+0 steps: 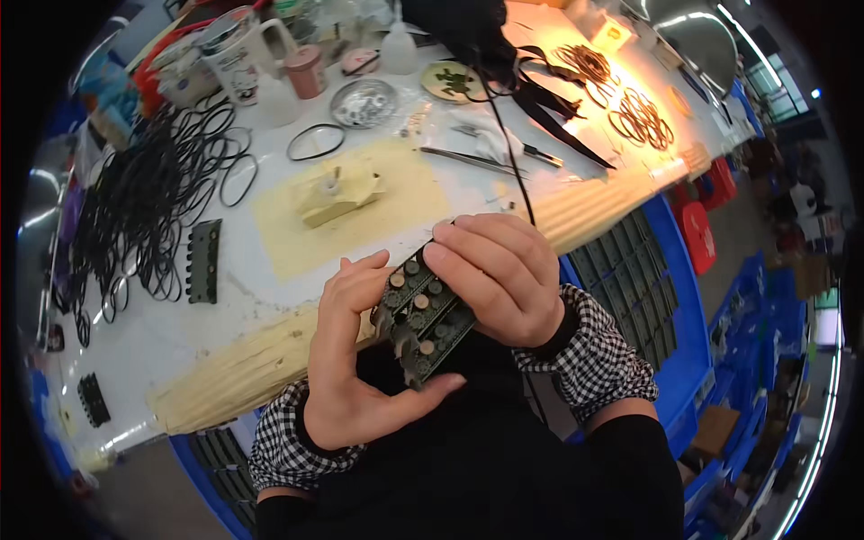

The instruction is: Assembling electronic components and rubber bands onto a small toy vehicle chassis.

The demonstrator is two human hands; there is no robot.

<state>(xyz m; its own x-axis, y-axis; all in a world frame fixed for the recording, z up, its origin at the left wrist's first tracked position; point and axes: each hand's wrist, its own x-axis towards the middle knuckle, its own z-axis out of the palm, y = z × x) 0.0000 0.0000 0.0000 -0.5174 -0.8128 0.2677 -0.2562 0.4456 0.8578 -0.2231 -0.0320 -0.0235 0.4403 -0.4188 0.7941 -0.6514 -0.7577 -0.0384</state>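
Head view: what have you got, and where is it?

– A dark green block [418, 310], tilted between my two hands, just off the near edge of the table [238, 270]. Round discs sit in rows on its face, some tan, some dark.

– How is your grip?

– My right hand [504, 279] grasps the upper end, fingers bent over it. My left hand [346, 351] is half open, thumb and fingers spread apart with the lower part of the block between them. I cannot tell how firmly the thumb meets it.

– And the containers around you?

– Beside my right wrist there's a blue crate [691, 315] with long dark green parts lined up inside. Another blue crate [191, 472], below the table edge on my left, holds similar dark parts, partly hidden by my sleeve.

– Farther up the table?

– A shallow metallic-looking dish [337, 110] with shiny bits in it, too small to make out. Right of that, a pale yellow dish [434, 74] holds small dark green pieces. Behind them stand a pink cup [306, 76] and a white squeeze bottle [398, 51]; I can't see what's in either.
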